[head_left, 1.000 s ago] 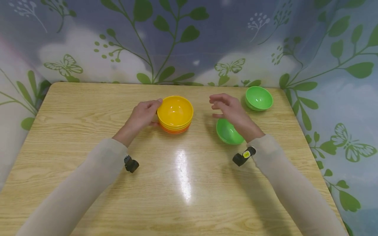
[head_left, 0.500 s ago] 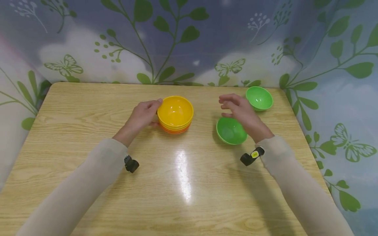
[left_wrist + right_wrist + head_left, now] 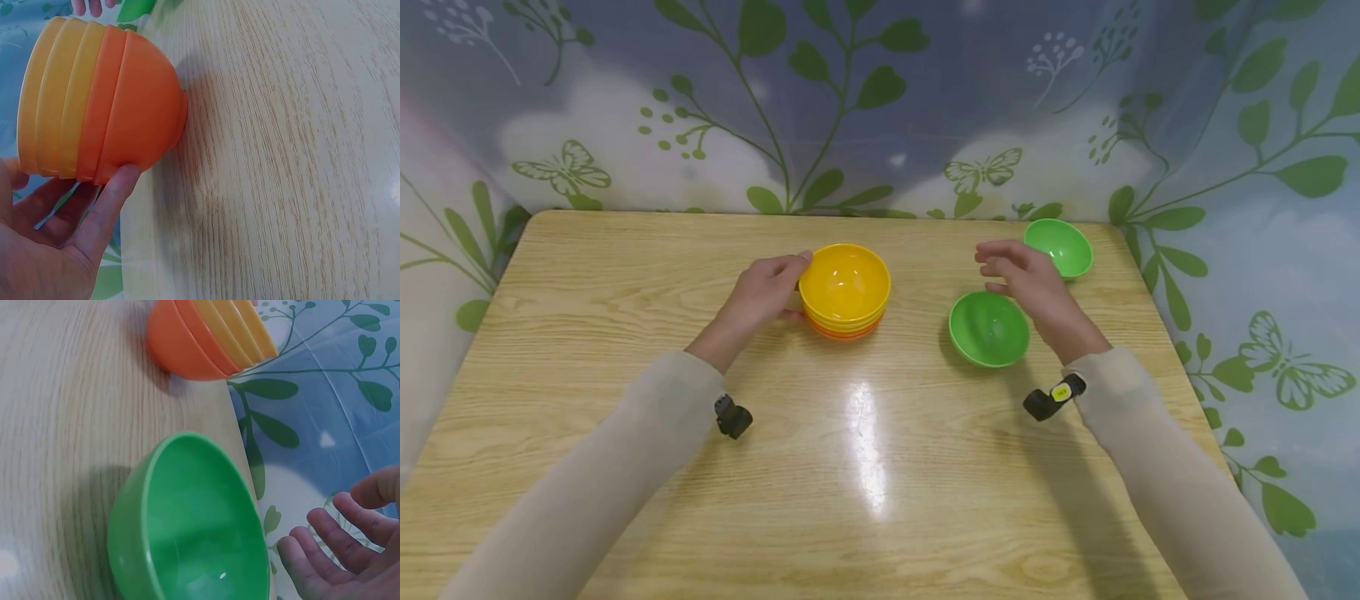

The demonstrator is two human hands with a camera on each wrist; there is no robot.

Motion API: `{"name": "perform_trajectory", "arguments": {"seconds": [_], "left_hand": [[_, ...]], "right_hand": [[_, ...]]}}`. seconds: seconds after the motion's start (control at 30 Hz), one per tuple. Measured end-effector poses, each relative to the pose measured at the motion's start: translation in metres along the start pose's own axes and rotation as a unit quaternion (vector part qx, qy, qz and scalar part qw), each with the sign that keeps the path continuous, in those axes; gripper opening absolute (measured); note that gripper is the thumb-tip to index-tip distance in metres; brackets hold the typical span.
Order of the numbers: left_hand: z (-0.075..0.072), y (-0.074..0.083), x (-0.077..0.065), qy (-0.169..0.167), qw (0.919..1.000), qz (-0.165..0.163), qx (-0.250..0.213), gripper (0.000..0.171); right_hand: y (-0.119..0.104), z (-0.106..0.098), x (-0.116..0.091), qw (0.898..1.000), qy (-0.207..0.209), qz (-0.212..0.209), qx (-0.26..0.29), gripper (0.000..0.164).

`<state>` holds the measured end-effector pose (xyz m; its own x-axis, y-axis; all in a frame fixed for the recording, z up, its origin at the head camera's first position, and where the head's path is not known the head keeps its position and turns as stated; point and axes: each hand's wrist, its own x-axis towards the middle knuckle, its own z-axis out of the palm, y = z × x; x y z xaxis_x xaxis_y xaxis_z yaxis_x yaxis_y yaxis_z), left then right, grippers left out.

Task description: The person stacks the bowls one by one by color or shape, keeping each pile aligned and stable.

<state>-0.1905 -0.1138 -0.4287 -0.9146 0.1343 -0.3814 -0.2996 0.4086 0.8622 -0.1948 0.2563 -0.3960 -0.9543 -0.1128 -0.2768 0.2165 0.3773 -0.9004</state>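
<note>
A stack of bowls [image 3: 845,292], yellow ones above and orange ones [image 3: 140,106] below, stands upright on the table. My left hand [image 3: 763,287] holds its left side, the thumb at the top rim and the other fingers [image 3: 122,187] against the bowls' outer walls. To the right of the stack sits a green bowl [image 3: 989,330], its hollow facing up. Above and just beyond that bowl's right side, my right hand [image 3: 1026,279] hovers with fingers loosely bent and nothing in them. A second green bowl [image 3: 1063,246] lies farther back, partly covered by the right hand.
The wooden table [image 3: 700,500] ends at a patterned curtain [image 3: 880,108] behind and on the right. Each sleeve carries a small black wrist camera [image 3: 733,418]. A bright light reflection streaks the table's middle.
My right hand has moved right, away from the stack, uncovering the nearer green bowl and covering part of the farther one. My left hand and the stack have stayed in place.
</note>
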Motion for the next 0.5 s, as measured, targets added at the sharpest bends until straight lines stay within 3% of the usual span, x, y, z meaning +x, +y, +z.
{"name": "perform_trajectory", "arguments": {"seconds": [0.5], "left_hand": [[0.0,-0.001,0.001,-0.005,1.0,-0.004,0.007,0.069]], "right_hand": [[0.019,-0.01,-0.001,1.0,0.007,0.021,-0.019,0.048]]}}
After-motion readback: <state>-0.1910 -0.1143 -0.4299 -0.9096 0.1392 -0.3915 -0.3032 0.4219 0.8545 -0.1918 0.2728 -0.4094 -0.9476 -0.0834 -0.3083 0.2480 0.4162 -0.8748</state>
